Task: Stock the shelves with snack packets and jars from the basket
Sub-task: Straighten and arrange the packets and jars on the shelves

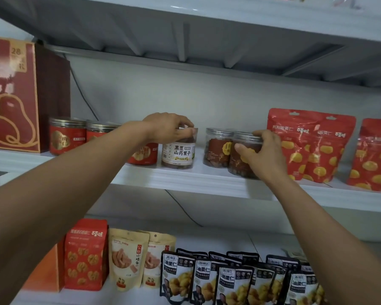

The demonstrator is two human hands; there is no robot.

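Your left hand (169, 128) is curled over the lid of the cream-label jar (178, 154), which stands upright on the middle shelf (185, 180) just right of the red jars (67, 137). Your right hand (263, 154) wraps a brown jar (240, 160), thumb on its front, fingers on the lid rim. That brown jar is upright at the shelf's front lip, just in front and to the right of a second brown jar (217, 150), with the red pouches (310, 146) close on its far side. It looks short of its slot, so push straight back with the axis vertical; the basket isn't in view.
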